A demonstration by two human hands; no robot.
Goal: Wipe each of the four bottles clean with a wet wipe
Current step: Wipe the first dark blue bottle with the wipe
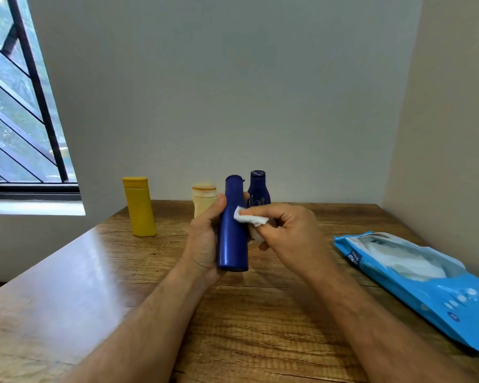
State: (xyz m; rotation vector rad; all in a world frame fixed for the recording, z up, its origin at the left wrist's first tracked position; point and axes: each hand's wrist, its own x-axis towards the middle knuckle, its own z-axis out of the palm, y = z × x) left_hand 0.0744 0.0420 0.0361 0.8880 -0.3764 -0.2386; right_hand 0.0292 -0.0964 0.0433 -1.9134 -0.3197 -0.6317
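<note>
Your left hand is wrapped around the tall blue bottle, lifting it upright off the worktop so its side is free for the wet wipe, which your right hand pinches bunched against that side. The yellow bottle, cream bottle and dark blue bottle stand capped along the back, probably awaiting their turn. The blue wipes pack lies within reach on your right, white wipes showing through its top.
</note>
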